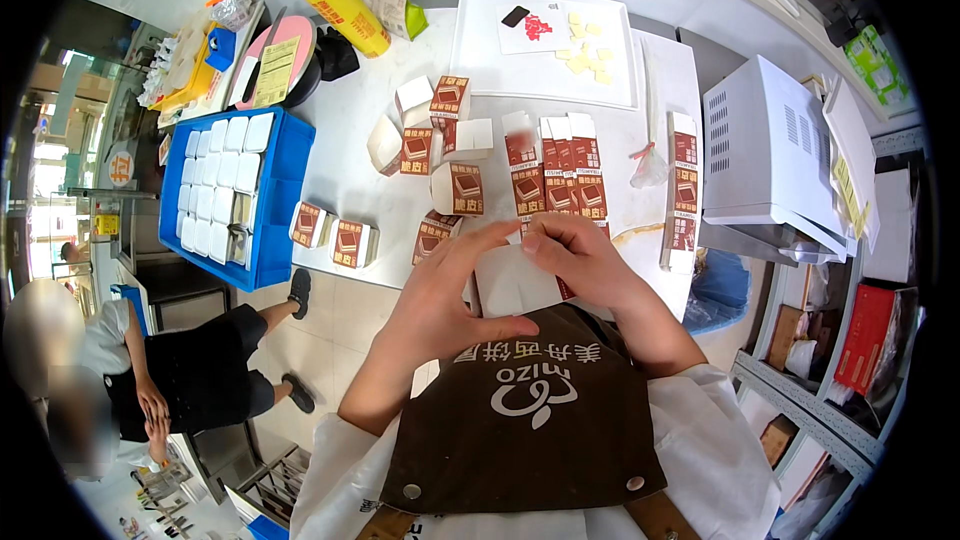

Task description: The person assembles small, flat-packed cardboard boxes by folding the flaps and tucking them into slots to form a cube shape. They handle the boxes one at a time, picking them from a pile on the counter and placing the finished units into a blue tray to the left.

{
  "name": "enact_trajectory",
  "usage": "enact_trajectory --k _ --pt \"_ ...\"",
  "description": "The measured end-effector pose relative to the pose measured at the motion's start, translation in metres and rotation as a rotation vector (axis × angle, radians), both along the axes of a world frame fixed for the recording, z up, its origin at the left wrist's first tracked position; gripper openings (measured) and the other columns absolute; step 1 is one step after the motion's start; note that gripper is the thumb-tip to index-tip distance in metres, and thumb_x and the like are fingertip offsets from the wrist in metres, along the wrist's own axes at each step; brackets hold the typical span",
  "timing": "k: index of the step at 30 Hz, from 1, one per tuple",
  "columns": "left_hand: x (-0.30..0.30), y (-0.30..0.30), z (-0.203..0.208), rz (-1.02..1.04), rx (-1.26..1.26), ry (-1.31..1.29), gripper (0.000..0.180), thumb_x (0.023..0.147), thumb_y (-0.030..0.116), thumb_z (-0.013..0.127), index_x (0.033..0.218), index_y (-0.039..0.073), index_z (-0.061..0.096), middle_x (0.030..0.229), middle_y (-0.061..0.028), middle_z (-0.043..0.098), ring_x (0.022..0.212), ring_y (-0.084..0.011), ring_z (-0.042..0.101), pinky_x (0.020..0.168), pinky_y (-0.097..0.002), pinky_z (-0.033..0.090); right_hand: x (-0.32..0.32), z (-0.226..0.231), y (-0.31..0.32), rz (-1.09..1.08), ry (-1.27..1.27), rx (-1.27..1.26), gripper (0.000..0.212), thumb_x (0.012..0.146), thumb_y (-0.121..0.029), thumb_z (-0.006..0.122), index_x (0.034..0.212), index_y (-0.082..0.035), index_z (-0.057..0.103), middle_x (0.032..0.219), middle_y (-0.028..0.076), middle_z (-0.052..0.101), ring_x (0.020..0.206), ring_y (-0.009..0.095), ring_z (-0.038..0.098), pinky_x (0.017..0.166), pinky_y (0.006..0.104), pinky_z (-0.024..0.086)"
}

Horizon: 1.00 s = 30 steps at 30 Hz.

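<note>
Hands and cartons at a white desk [340, 155]; positions are given relative to the row of flat brown-and-white printed cardboard cartons [560, 175]. Just on the near side of this row, a white-faced cardboard carton [515, 282] lies between the hands, in front of a dark brown apron [530, 440]. The left hand [430, 290] holds it in a wide grip, thumb along the near edge and fingers toward the far one. The right hand [580, 258] has a narrow grip, thumb and bent forefinger together at the carton's far edge (the exact contact is partly hidden). To the left of the row stand folded-up brown-and-white cartons [416, 150], some with open ends; farther left is a blue plastic crate [290, 170] filled with white rounded-corner pieces [225, 175]. Beyond the row lies a shallow white rectangular tray [490, 70] bearing small pale-yellow squares [580, 62]. To the right is a knotted translucent plastic bag [650, 168].
</note>
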<state>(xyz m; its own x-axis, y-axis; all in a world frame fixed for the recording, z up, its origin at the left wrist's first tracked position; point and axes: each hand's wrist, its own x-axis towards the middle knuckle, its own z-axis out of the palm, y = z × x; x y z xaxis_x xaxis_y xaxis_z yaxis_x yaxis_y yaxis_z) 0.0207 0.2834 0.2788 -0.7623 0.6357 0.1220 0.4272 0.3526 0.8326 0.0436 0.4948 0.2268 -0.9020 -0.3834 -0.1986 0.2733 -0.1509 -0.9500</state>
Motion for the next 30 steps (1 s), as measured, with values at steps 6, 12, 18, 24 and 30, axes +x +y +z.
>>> enact_trajectory --k 6,12,18,24,30 --pt "-0.002 -0.005 -0.024 0.087 0.090 -0.068 0.071 0.071 0.026 0.086 0.131 0.008 0.053 0.124 -0.0120 0.062 0.106 -0.0272 0.062 0.089 -0.0387 0.050 -0.001 -0.004 -0.012 -0.297 -0.107 -0.285 0.030 0.106 -0.034 0.044 0.104 -0.006 0.054 0.091 0.000 0.055 0.085 0.006 0.050 0.073 0.0244 0.042" --pt "-0.001 0.001 -0.041 0.316 0.561 -0.345 0.075 0.097 0.056 0.051 0.142 -0.003 0.036 0.119 -0.0127 0.058 0.107 -0.0184 0.057 0.085 -0.0315 0.048 0.014 -0.048 -0.018 -0.171 -0.045 -0.324 0.040 0.106 -0.039 0.041 0.118 -0.003 0.053 0.096 0.001 0.059 0.091 0.010 0.052 0.085 0.0268 0.042" --pt "0.006 0.017 -0.051 0.453 0.598 -0.424 0.078 0.097 0.066 0.038 0.134 -0.003 0.044 0.102 -0.0094 0.058 0.092 -0.0169 0.055 0.084 -0.0325 0.046 0.009 -0.049 -0.033 -0.232 -0.149 -0.428 0.040 0.106 -0.037 0.040 0.124 -0.003 0.052 0.095 0.003 0.059 0.091 0.011 0.053 0.086 0.0268 0.041" --pt "0.002 -0.013 -0.073 0.548 0.793 -0.676 0.072 0.100 0.061 0.031 0.137 0.001 0.041 0.128 -0.0145 0.052 0.117 -0.0259 0.051 0.101 -0.0398 0.040 0.005 -0.021 -0.021 -0.127 -0.123 -0.351 0.023 0.104 -0.022 0.051 0.117 -0.004 0.057 0.102 0.002 0.062 0.098 0.009 0.055 0.092 0.0260 0.043" --pt "0.000 -0.009 -0.080 0.547 0.693 -0.407 0.077 0.095 0.054 0.050 0.147 -0.001 0.034 0.149 -0.0173 0.040 0.135 -0.0281 0.041 0.112 -0.0411 0.031 0.000 -0.024 -0.016 -0.089 -0.114 -0.407 0.018 0.098 -0.013 0.061 0.113 -0.003 0.061 0.099 -0.001 0.062 0.093 0.007 0.056 0.085 0.0261 0.046"
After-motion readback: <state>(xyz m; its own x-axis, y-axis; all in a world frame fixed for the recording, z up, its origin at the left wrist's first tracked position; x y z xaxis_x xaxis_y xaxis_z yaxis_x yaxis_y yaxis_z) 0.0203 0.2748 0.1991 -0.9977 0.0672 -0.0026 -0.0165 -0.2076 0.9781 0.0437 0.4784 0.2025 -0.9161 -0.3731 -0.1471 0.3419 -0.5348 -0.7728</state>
